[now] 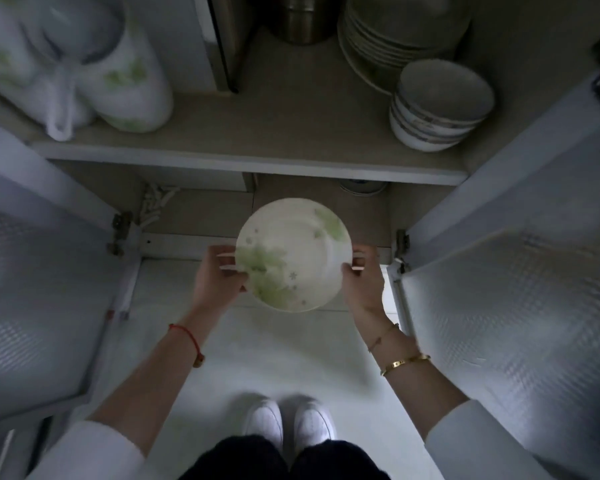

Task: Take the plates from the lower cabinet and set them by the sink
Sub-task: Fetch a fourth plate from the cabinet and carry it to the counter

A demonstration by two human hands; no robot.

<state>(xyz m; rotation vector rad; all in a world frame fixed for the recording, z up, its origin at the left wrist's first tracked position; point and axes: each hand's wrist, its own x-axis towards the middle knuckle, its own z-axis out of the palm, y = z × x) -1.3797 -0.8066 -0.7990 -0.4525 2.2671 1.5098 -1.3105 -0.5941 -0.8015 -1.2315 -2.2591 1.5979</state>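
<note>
Retrieval step in hand: plate (293, 254), white with green floral print, is held at the mouth of the lower cabinet (201, 216), partly over the floor. Left hand (219, 275) grasps its rim at 9 o'clock, right hand (362, 282) at 3 o'clock. Next move, by judgement: rise and carry it clear of the open doors (516, 289). Sink is out of view. One plate or a stack cannot be told. At the plate's 1 o'clock, a dim item (361, 187) is cut off by the shelf (250, 157)

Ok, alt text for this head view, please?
The left hand and right hand grip a white, green-patterned plate by opposite edges before an open cabinet. Stacked bowls sit on its shelf.
</note>
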